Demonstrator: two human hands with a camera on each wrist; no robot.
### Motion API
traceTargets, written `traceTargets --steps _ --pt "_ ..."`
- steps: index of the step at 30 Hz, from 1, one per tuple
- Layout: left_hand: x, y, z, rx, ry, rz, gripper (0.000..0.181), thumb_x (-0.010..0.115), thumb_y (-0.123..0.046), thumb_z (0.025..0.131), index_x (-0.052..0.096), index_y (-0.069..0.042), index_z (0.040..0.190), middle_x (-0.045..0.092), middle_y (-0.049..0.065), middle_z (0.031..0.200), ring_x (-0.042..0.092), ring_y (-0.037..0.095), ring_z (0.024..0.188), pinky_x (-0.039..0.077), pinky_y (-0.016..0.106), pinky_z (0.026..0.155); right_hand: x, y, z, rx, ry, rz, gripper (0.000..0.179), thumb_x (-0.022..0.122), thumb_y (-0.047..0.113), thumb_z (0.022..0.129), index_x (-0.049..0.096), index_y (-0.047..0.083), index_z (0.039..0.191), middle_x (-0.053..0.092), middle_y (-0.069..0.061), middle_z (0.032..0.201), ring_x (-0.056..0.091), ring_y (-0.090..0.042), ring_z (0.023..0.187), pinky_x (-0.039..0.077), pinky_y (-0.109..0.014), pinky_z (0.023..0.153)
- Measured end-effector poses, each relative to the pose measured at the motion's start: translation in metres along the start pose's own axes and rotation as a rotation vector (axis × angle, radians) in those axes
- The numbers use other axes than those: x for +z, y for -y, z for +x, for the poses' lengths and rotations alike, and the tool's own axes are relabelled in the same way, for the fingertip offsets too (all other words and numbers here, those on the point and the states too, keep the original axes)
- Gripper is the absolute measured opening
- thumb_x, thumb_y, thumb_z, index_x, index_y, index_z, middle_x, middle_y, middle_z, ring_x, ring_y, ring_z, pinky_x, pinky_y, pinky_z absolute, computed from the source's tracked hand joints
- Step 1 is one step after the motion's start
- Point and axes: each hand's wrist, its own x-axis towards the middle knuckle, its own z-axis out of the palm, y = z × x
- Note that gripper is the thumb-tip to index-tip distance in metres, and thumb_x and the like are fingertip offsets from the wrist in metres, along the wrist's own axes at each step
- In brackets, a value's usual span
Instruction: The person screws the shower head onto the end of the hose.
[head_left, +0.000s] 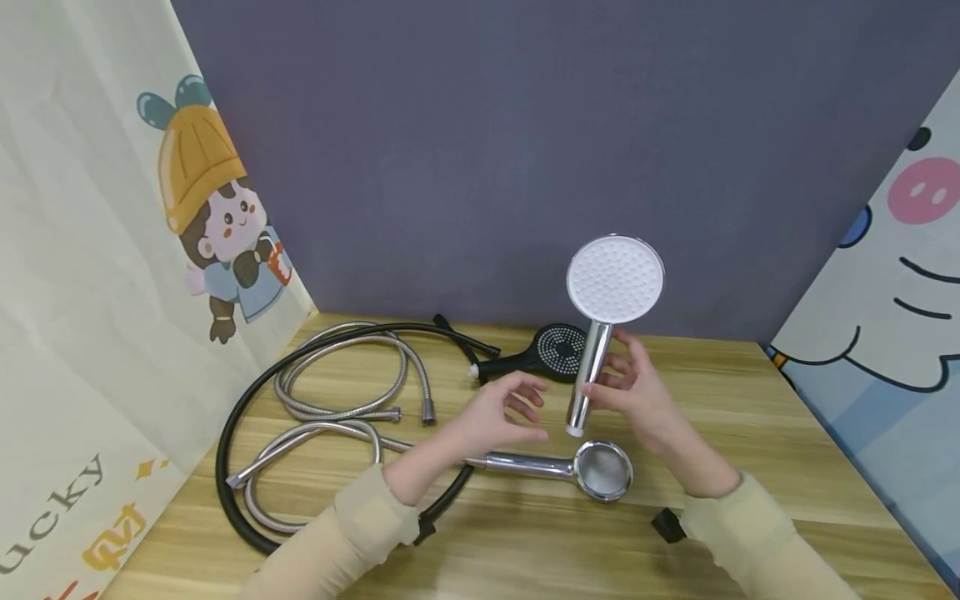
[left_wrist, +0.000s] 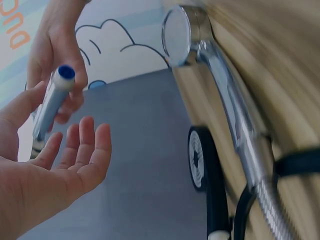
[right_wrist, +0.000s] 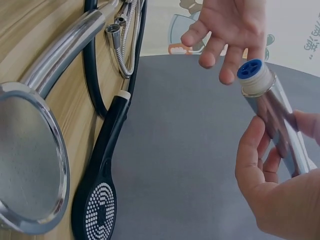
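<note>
My right hand (head_left: 633, 387) grips a chrome shower head (head_left: 615, 279) by its handle, round white face up and toward me, raised above the table. Its threaded white end with a blue insert (right_wrist: 250, 69) points down toward the left hand in the right wrist view. My left hand (head_left: 504, 410) hovers to the left of that handle, palm facing it, fingers loosely bent with nothing in them. Below both hands lies a second chrome shower head (head_left: 602, 471), joined to a metal hose. A black shower head (head_left: 558, 352) lies behind on the table.
Coiled silver hoses (head_left: 341, 414) and a long black hose (head_left: 225, 450) spread over the left part of the wooden table (head_left: 750, 433). A grey panel (head_left: 480, 167) stands along the back edge. Printed cloths hang on both sides.
</note>
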Motion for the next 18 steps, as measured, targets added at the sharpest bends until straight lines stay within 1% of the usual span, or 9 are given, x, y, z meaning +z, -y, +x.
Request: traceTargets --steps 2,5,8,10,15,18 --pt "-0.007 -0.001 -0.002 0.003 0.003 0.046 0.057 0.080 -0.011 0.074 0.054 -0.011 0.124 0.060 0.013 0.111 0.062 0.035 0.099 0.054 0.026 0.077 -0.002 0.001 -0.001 -0.004 0.000 0.008 0.089 0.063 -0.012 0.078 0.009 0.008 0.146 0.047 -0.012 0.116 0.061 -0.015 0.092 0.056 -0.036 0.074" --pt "-0.018 -0.001 -0.005 0.009 0.011 0.124 0.056 0.079 -0.013 0.076 0.053 -0.011 0.125 0.060 0.009 0.111 0.061 0.031 0.100 0.054 0.032 0.080 -0.005 0.001 -0.002 -0.013 0.001 0.020 0.089 0.063 -0.013 0.077 0.010 0.008 0.145 0.048 -0.010 0.114 0.061 -0.015 0.091 0.056 -0.035 0.073" --pt "-0.031 0.003 -0.008 0.006 0.023 0.216 0.054 0.079 -0.017 0.077 0.053 -0.014 0.124 0.060 0.001 0.110 0.060 0.022 0.100 0.052 0.039 0.083 -0.009 0.001 -0.004 -0.019 -0.010 0.028 0.088 0.063 -0.013 0.077 0.011 0.010 0.145 0.048 -0.008 0.112 0.062 -0.014 0.090 0.056 -0.035 0.073" --pt "-0.040 0.006 -0.010 0.006 0.033 0.273 0.051 0.078 -0.021 0.078 0.054 -0.015 0.122 0.060 -0.001 0.111 0.059 0.020 0.101 0.050 0.042 0.084 -0.012 0.001 -0.005 -0.024 -0.022 0.032 0.087 0.063 -0.013 0.078 0.012 0.011 0.144 0.049 -0.007 0.111 0.062 -0.014 0.089 0.056 -0.035 0.072" --pt "-0.064 0.019 -0.015 0.038 0.054 0.378 0.047 0.077 -0.024 0.078 0.056 -0.015 0.119 0.061 0.000 0.112 0.057 0.022 0.104 0.049 0.043 0.085 -0.018 0.003 -0.007 -0.033 -0.049 0.037 0.083 0.064 -0.013 0.078 0.018 0.016 0.141 0.052 -0.004 0.107 0.062 -0.013 0.087 0.056 -0.032 0.070" --pt "-0.077 0.029 -0.017 0.055 0.070 0.417 0.046 0.077 -0.024 0.079 0.056 -0.013 0.118 0.061 0.005 0.114 0.056 0.022 0.105 0.048 0.045 0.087 -0.021 0.004 -0.008 -0.045 -0.050 0.038 0.081 0.064 -0.013 0.078 0.020 0.017 0.140 0.053 -0.003 0.105 0.062 -0.013 0.086 0.056 -0.032 0.069"
